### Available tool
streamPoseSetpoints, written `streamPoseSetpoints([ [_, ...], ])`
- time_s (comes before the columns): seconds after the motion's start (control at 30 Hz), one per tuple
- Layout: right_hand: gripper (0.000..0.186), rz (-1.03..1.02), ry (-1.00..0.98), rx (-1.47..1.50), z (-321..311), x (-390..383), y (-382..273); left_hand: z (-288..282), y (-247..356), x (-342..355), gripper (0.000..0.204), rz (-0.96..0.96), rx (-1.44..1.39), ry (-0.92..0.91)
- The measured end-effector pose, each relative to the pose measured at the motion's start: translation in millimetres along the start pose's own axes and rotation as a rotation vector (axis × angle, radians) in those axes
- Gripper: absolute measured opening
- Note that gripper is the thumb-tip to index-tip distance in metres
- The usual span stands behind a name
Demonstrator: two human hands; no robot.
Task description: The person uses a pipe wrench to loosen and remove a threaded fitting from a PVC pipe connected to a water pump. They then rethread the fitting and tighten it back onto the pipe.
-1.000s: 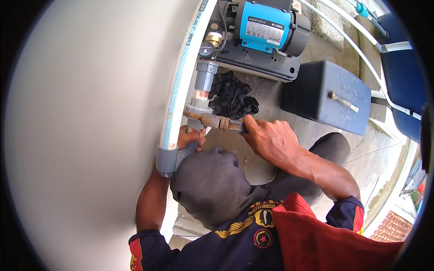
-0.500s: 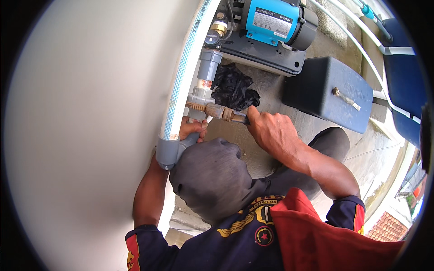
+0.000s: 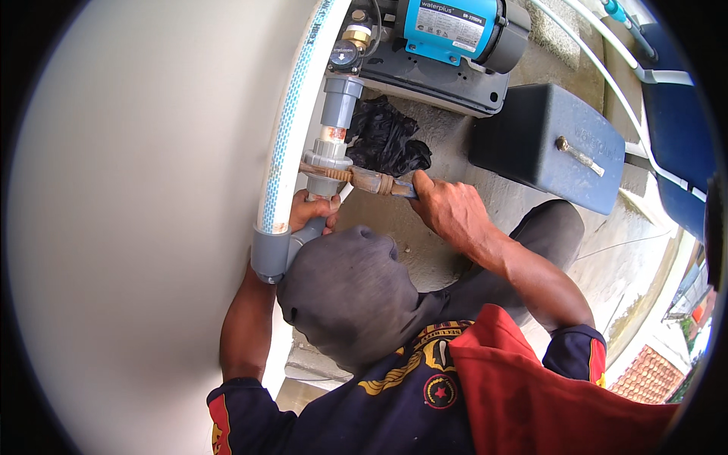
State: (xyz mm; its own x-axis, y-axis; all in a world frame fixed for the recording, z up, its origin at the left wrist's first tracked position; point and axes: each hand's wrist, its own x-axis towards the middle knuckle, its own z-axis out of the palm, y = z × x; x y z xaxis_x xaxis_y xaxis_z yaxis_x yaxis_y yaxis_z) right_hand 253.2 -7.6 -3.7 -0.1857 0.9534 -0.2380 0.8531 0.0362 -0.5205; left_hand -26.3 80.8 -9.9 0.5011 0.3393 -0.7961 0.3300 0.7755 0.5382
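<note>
My right hand is closed on the handle of a rusty pipe wrench, whose jaw lies across a grey union fitting on the vertical pipework. My left hand grips the grey pipe just below the fitting, its fingers partly hidden behind the pipe. A white hose with blue mesh runs alongside into a grey elbow. Above the union are a grey coupling and a black valve with a brass fitting.
A blue-and-black pump sits on a black base. Crumpled black plastic, a dark box and white pipes lie rightward beside a blue container. A pale wall fills the left. My grey-clad knee is just below the pipework.
The whole view has shifted slightly. The wrench jaw now overlaps the front of the union fitting, with both hands still gripping in much the same places.
</note>
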Motion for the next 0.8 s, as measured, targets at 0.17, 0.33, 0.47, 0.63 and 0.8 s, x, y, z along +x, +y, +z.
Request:
streamPoseSetpoints([
  [0.17, 0.026, -0.048, 0.061, 0.057, 27.6, 3.8, 18.3, 0.4, 1.4, -1.6, 0.027, -0.038, -0.021, 0.022],
  [0.33, 0.023, -0.065, 0.073, 0.141, 51.4, 15.1, 33.4, 0.7, 1.3, 1.0, 0.026, -0.024, -0.078, -0.055],
  [0.47, 0.025, -0.115, 0.120, 0.185, 68.6, 23.6, 42.1, -1.3, 0.3, 1.8, 0.026, -0.044, -0.144, -0.072],
  [0.63, 0.028, -0.130, 0.120, 0.221, 84.2, 29.4, 50.4, -5.1, 0.2, 6.2, 0.027, -0.039, -0.153, -0.161],
  [0.8, 0.027, -0.156, 0.124, 0.293, 100.5, 37.0, 52.7, -10.7, -4.8, 8.7, 0.028, -0.047, -0.202, -0.202],
])
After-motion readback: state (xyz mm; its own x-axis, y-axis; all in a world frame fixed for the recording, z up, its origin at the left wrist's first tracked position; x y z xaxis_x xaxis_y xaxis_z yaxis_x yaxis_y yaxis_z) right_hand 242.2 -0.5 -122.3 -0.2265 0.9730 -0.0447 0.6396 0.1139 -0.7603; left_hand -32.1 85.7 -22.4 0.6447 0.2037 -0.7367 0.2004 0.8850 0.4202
